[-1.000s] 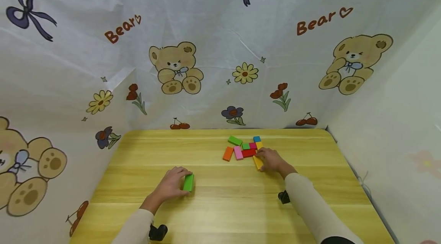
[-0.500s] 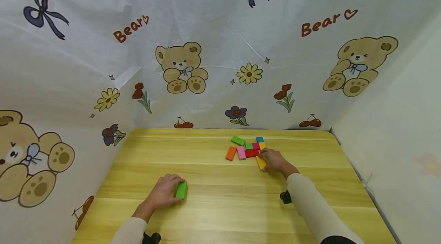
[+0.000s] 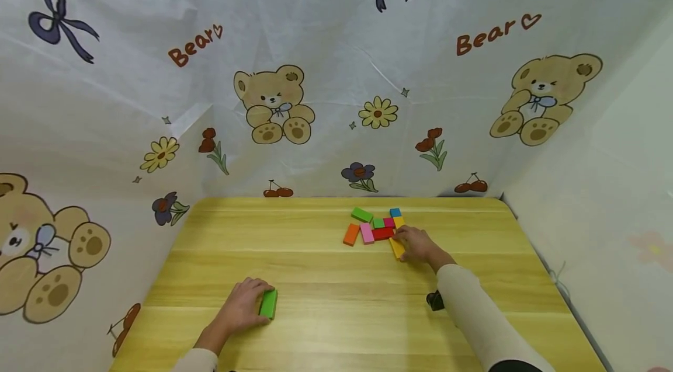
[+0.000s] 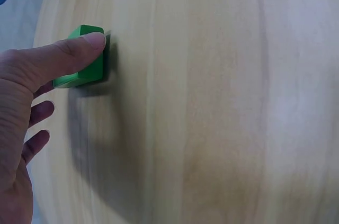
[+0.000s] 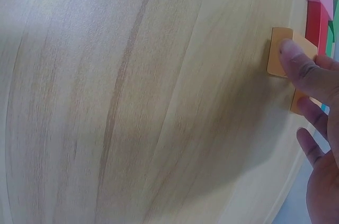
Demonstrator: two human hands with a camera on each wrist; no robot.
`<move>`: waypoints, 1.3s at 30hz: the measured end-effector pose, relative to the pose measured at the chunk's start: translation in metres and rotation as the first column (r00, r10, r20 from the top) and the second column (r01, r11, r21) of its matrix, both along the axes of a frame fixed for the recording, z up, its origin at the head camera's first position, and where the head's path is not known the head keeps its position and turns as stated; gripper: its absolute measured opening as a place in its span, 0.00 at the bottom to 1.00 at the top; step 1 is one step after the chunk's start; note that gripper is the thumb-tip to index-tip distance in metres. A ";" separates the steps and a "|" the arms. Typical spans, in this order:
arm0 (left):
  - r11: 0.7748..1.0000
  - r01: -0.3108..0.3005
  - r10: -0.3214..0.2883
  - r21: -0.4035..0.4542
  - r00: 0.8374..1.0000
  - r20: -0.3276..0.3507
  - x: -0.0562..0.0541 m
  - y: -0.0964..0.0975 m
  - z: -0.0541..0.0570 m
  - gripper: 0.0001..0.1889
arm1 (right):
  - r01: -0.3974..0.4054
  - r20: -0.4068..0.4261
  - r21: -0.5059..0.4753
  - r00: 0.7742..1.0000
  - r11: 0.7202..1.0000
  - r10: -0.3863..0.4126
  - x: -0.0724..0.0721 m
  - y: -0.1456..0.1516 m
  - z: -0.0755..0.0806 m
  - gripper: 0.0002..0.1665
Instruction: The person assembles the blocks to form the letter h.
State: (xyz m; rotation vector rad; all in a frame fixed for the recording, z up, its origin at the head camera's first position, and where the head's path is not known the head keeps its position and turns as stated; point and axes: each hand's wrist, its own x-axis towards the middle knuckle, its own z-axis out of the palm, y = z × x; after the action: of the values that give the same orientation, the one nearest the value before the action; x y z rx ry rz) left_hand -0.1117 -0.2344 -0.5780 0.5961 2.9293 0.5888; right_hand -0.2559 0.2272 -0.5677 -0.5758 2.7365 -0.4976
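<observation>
On the near left of the table, my left hand (image 3: pixel 240 308) holds a green block (image 3: pixel 269 304) between thumb and fingers. The left wrist view shows the thumb across this green block (image 4: pixel 92 70), its shadow falling on the wood right beside it. At the back right, my right hand (image 3: pixel 417 245) pinches a yellow block (image 3: pixel 397 249), with the thumb on its near face in the right wrist view (image 5: pixel 279 52). A red block (image 3: pixel 383 233) lies just left of the right fingertips. A second yellow block (image 3: pixel 399 222) lies beyond them, partly hidden by the hand.
Around the red block lie a pink block (image 3: pixel 367 233), an orange block (image 3: pixel 351 235), a longer green block (image 3: pixel 362 215), a small green block (image 3: pixel 378 223), a magenta block (image 3: pixel 389 222) and a blue block (image 3: pixel 395 212). A bear-printed sheet (image 3: pixel 326 68) rises behind the wooden table (image 3: pixel 336 331).
My left hand has drawn the green block toward me and to the left. The right hand stays at the yellow block, and the cluster keeps its layout; the head view shifts slightly.
</observation>
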 end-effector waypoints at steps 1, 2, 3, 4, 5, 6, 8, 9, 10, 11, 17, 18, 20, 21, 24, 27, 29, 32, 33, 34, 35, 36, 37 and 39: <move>1.000 -0.006 0.006 0.004 1.000 0.006 0.001 -0.001 -0.002 0.35 | 0.000 0.004 -0.001 1.000 1.000 0.000 0.000 0.000 0.000 0.31; 1.000 -0.013 0.013 0.014 1.000 0.012 0.002 -0.001 -0.002 0.35 | -0.001 0.003 -0.001 1.000 1.000 0.001 0.000 0.000 0.000 0.31; 1.000 -0.017 0.017 0.021 1.000 0.015 0.003 -0.001 -0.003 0.35 | -0.001 0.000 -0.003 1.000 1.000 0.001 0.001 0.000 0.000 0.31; 0.999 -0.020 0.020 0.030 1.000 0.015 0.004 -0.002 -0.004 0.35 | -0.003 -0.004 0.002 1.000 1.000 0.003 0.001 0.001 -0.001 0.30; 0.999 -0.025 0.025 0.039 1.000 0.017 0.005 -0.002 -0.004 0.35 | -0.003 -0.007 0.004 1.000 1.000 0.003 0.000 0.001 -0.001 0.30; 0.999 -0.029 0.028 0.046 0.999 0.018 0.005 -0.002 -0.005 0.35 | -0.003 -0.011 0.004 1.000 1.000 0.003 0.000 0.001 -0.001 0.30; 0.998 -0.028 0.028 0.055 1.000 0.015 0.006 -0.002 -0.004 0.35 | 0.000 -0.013 0.001 1.000 1.000 0.000 0.000 0.001 -0.001 0.30; 0.998 -0.025 0.024 0.051 1.000 0.013 0.006 -0.002 -0.005 0.35 | 0.001 -0.011 0.001 1.000 1.000 -0.001 0.001 0.001 0.000 0.30; 0.998 -0.026 0.025 0.051 1.000 0.014 0.006 -0.002 -0.005 0.35 | -0.001 -0.011 0.002 1.000 1.000 0.001 0.001 0.001 0.000 0.30; 0.998 -0.027 0.026 0.051 1.000 0.015 0.006 -0.002 -0.005 0.35 | 0.003 -0.006 -0.003 1.000 1.000 -0.003 0.001 0.001 0.001 0.30; 0.997 -0.029 0.029 0.065 1.000 0.003 0.009 -0.005 -0.006 0.35 | 0.005 -0.001 -0.002 1.000 1.000 -0.005 0.002 -0.001 0.003 0.30; 0.997 -0.031 0.031 0.069 1.000 0.000 0.009 -0.005 -0.006 0.35 | 0.004 -0.004 0.000 1.000 1.000 -0.004 0.002 -0.001 0.003 0.30; 0.997 -0.030 0.030 0.077 1.000 -0.005 0.010 -0.006 -0.007 0.35 | 0.005 -0.007 0.002 1.000 1.000 -0.005 0.002 -0.001 0.003 0.30; 0.996 -0.029 0.030 0.081 1.000 -0.006 0.011 -0.006 -0.007 0.35 | 0.010 -0.005 0.001 1.000 1.000 -0.010 0.002 -0.001 0.003 0.30; 0.995 -0.027 0.027 0.092 1.000 -0.006 0.012 -0.007 -0.007 0.35 | 0.019 0.001 0.003 1.000 1.000 -0.019 0.002 -0.001 0.002 0.30; 0.995 -0.023 0.024 0.097 1.000 -0.006 0.013 -0.007 -0.006 0.35 | 0.019 -0.002 -0.006 1.000 1.000 -0.019 0.002 -0.001 0.001 0.30; 0.995 -0.024 0.025 0.096 1.000 -0.007 0.013 -0.007 -0.005 0.35 | 0.011 -0.009 -0.011 1.000 1.000 -0.011 0.002 0.000 0.000 0.30; 0.995 -0.025 0.027 0.096 1.000 -0.016 0.014 -0.007 -0.006 0.35 | 0.005 -0.014 -0.021 1.000 1.000 -0.005 0.002 0.000 -0.002 0.30; 0.995 -0.024 0.026 0.099 0.999 -0.019 0.014 -0.007 -0.006 0.35 | 0.005 -0.016 -0.022 1.000 1.000 -0.005 0.001 0.000 -0.002 0.30; 0.995 -0.025 0.028 0.099 0.999 -0.021 0.014 -0.007 -0.006 0.35 | 0.003 -0.020 -0.020 1.000 1.000 -0.003 0.001 0.001 -0.003 0.30; 0.995 -0.024 0.026 0.101 0.999 -0.023 0.014 -0.007 -0.006 0.35 | 0.000 -0.025 -0.019 1.000 1.000 -0.001 0.001 0.001 -0.003 0.30; 0.995 -0.023 0.026 0.099 0.999 -0.027 0.014 -0.007 -0.006 0.35 | 0.003 -0.024 -0.021 1.000 1.000 -0.003 0.001 0.001 -0.003 0.30; 0.995 -0.022 0.024 0.098 0.999 -0.025 0.014 -0.007 -0.006 0.35 | 0.001 -0.028 -0.019 1.000 1.000 -0.001 0.001 0.002 -0.003 0.30; 0.995 -0.020 0.023 0.097 0.999 -0.027 0.014 -0.007 -0.005 0.35 | 0.001 -0.028 -0.022 1.000 1.000 -0.002 0.001 0.002 -0.003 0.30</move>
State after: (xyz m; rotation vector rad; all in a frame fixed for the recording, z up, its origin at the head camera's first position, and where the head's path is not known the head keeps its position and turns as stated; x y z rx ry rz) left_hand -0.0974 -0.2413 -0.5831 0.5883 2.9509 0.7343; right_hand -0.2551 0.2295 -0.5710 -0.5910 2.7614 -0.5251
